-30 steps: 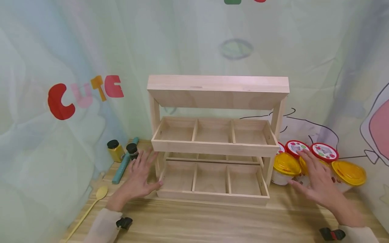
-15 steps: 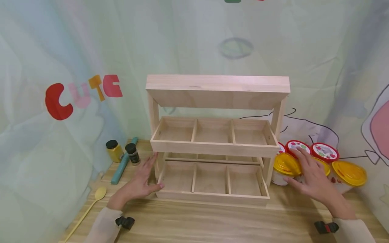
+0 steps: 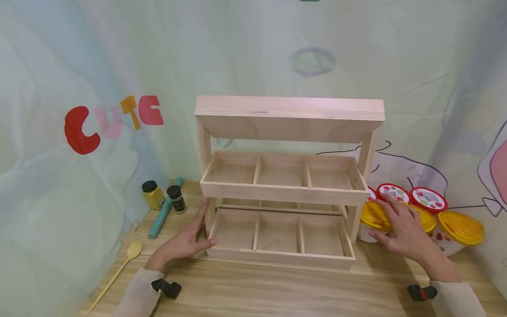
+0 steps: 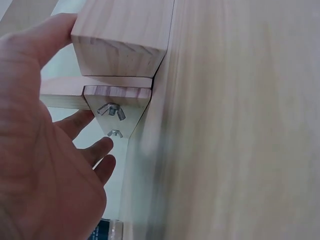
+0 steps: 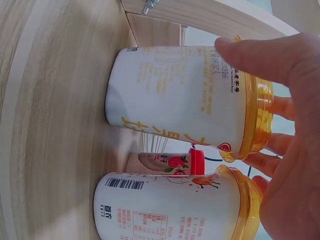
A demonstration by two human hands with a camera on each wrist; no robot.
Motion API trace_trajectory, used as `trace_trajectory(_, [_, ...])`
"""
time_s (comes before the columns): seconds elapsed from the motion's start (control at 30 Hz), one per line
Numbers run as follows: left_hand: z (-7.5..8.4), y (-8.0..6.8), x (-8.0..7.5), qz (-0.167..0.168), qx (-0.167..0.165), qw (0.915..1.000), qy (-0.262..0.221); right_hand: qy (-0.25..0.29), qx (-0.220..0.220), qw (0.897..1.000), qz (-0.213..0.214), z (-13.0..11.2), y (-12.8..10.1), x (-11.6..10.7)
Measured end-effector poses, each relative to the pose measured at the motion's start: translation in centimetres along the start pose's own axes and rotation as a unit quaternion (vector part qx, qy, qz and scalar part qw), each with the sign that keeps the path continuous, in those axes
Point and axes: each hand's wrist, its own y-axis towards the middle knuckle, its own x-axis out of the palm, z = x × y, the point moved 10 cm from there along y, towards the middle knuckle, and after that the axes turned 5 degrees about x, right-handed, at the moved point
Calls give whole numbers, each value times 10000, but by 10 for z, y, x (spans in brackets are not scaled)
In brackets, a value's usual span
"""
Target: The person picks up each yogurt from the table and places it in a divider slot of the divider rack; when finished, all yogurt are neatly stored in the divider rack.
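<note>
A two-tier wooden rack (image 3: 285, 192) with divided trays and a slanted top board stands in the middle of the head view. My left hand (image 3: 180, 246) is at its lower left side. The thumb touches the lower tray's (image 3: 281, 259) corner and the index finger stretches along the post; in the left wrist view a bracket with wing nuts (image 4: 112, 110) shows beside the fingers. To the right, my right hand (image 3: 405, 233) holds a yellow-lidded tub (image 5: 175, 90), thumb on its near side below the lid, the other fingertips hidden behind the lid.
Another yellow-lidded tub (image 3: 459, 229) and red-lidded cups (image 3: 429, 199) crowd close around the right hand. On the left lie a teal stick (image 3: 160, 220) and a yellow spoon (image 3: 134, 250), near a yellow jar (image 3: 153, 197) and a black-capped bottle (image 3: 177, 200). Printed fabric hangs behind.
My right hand has moved left and down onto the left yellow-lidded tub. My left hand has drawn in against the rack's side, uncovering the black-capped bottle.
</note>
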Motion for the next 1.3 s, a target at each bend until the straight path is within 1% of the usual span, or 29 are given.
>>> trace_trajectory(0.1, [-1, 1, 1, 29, 34, 9999, -116, -56, 80, 9999, -127, 1, 0, 3])
trace_trajectory(0.17, [-1, 1, 2, 83, 77, 9998, -177, -68, 98, 9998, -134, 0, 0, 4])
trace_trajectory(0.27, [-3, 1, 3, 170, 134, 9994, -281, -92, 74, 9999, -39, 0, 0, 5])
trace_trajectory(0.43, [-7, -1, 6, 324, 117, 9983, -461, -73, 26, 9999, 117, -1, -2, 5])
trace_trajectory(0.63, [-10, -4, 7, 507, 102, 9976, -452, 46, -65, 9995, 321, -1, -4, 1])
trace_trajectory(0.73, [-11, -5, 8, 533, 84, 9976, -444, 147, -119, 9985, 508, -1, -6, -5])
trace_trajectory(0.9, [-13, -7, 9, 534, -12, 9970, -560, 225, -248, 9959, 846, -2, -10, -16])
trace_trajectory(1.1, [-9, -6, 7, 597, 234, 9971, -418, 234, -270, 9938, 1054, -6, -17, -33])
trace_trajectory(1.3, [-8, -6, 8, 570, 350, 9944, -815, 181, -411, 9907, 1281, -15, -26, -50])
